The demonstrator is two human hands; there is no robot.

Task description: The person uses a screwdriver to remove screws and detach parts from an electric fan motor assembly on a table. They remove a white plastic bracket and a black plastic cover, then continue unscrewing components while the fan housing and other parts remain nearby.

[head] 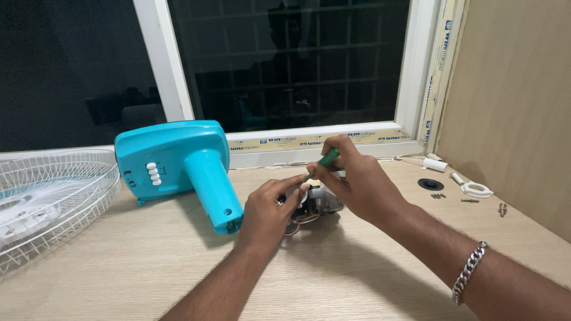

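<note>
While gripped, screwdriver (pixel 326 158) tip down-left

White fan grille (pixel 53 196) left; small screws (pixel 438 195) right.

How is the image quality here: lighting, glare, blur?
Head view: even indoor light, soft shadows under the hands and the teal fan base; the dark window mirrors the room faintly; focus is sharp on the right hand and the green screwdriver; slight wide-angle bend at the edges.
</note>
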